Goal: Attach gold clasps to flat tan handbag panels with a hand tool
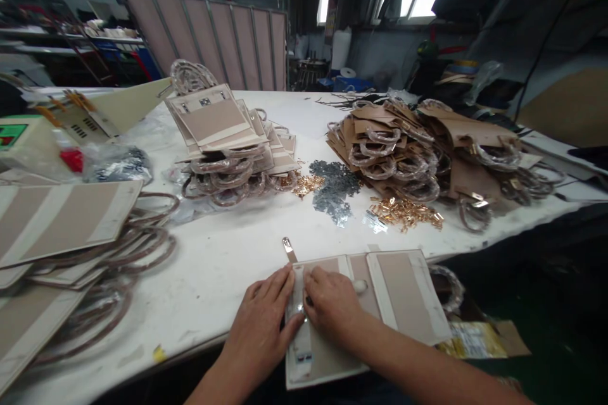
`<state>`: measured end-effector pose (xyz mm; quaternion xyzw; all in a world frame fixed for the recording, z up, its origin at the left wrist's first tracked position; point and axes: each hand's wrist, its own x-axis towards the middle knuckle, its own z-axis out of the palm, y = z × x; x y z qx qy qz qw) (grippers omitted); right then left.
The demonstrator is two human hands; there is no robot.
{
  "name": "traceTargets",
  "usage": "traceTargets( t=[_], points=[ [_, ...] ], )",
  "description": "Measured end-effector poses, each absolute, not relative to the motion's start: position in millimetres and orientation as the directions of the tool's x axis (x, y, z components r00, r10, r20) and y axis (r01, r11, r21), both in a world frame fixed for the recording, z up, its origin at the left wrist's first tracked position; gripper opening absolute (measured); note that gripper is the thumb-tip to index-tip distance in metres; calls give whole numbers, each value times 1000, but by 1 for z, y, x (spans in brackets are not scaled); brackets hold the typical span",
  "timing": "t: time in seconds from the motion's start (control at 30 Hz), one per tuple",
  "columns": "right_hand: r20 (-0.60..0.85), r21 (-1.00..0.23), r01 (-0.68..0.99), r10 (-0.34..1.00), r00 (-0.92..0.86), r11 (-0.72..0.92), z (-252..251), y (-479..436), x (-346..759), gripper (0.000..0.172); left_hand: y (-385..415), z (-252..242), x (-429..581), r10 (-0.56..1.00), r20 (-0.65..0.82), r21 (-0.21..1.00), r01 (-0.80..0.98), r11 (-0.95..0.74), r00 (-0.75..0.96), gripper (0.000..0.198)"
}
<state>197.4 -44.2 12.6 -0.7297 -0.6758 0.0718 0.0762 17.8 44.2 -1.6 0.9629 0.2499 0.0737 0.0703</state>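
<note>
A beige and cream bag panel (403, 297) lies flat at the table's front edge, its right part reaching past the edge. My left hand (268, 310) rests on the panel's left border, fingers stretched forward and thumb out toward the metal pieces there. Just right of it, my right hand (332, 300) presses down on the same strip with curled fingers; what they hold, if anything, is hidden. A metal-tipped strap (288, 248) sticks out beyond the panel's far left corner. Two small slots with metal show near the panel's lower left. A wrapped handle (447, 288) shows at the right side.
Stacked beige panels with handles stand at left (71, 215) and back centre (218, 120). Brown-paper-covered bags (389, 145) are heaped at back right. Gold metal pieces (408, 214) and grey metal pieces (332, 186) lie loose beyond my hands. A yellow package (475, 340) is below right.
</note>
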Motion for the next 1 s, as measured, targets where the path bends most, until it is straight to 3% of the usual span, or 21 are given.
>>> traceTargets(
  t=[0.3, 0.4, 0.5, 0.8, 1.0],
  points=[
    [-82, -125, 992, 997, -13, 3, 25, -32, 194, 30, 42, 12, 22, 502, 52, 162, 489, -857, 863, 64],
    [-55, -137, 990, 998, -28, 20, 29, -32, 192, 31, 41, 12, 21, 511, 42, 165, 498, -851, 859, 65],
    [-2, -173, 985, 1000, 6, -6, 38, -35, 202, 21, 40, 9, 17, 517, 82, 186, 496, -848, 852, 66],
    [47, -241, 871, 891, 451, -428, 48, 24, 344, 20, 31, -2, 13, 535, 196, 222, 495, -840, 822, 72],
    [23, -254, 826, 851, 525, -503, 29, 78, 385, 19, 31, -5, 12, 544, 198, 238, 499, -833, 815, 78]
  ],
)
